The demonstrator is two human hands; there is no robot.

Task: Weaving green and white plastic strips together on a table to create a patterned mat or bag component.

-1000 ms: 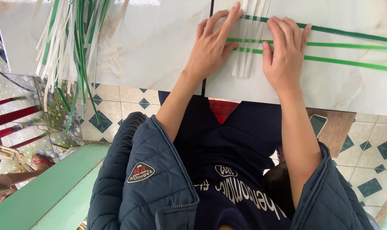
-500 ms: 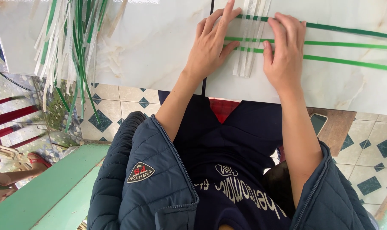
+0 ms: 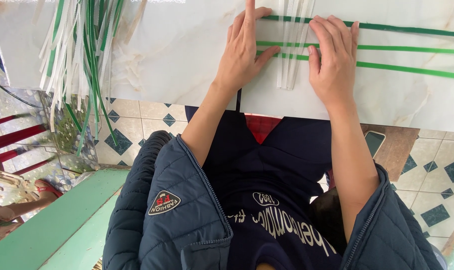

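Now your left hand [image 3: 244,52] has slid slightly up the white strips [image 3: 291,45]; your right hand [image 3: 333,57] stays beside them, both spread flat, pressing the green strips [image 3: 407,48].

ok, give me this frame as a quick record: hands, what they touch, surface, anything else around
left hand: flat, pressing on green strips beside the white strips
right hand: flat, fingers over the green strips
white strips: upright bundle crossing the three green strips, between the hands
surface: white marble-look slab
left side: loose bundle of green and white strips hanging over the slab edge
below: tiled floor, phone on a wooden seat
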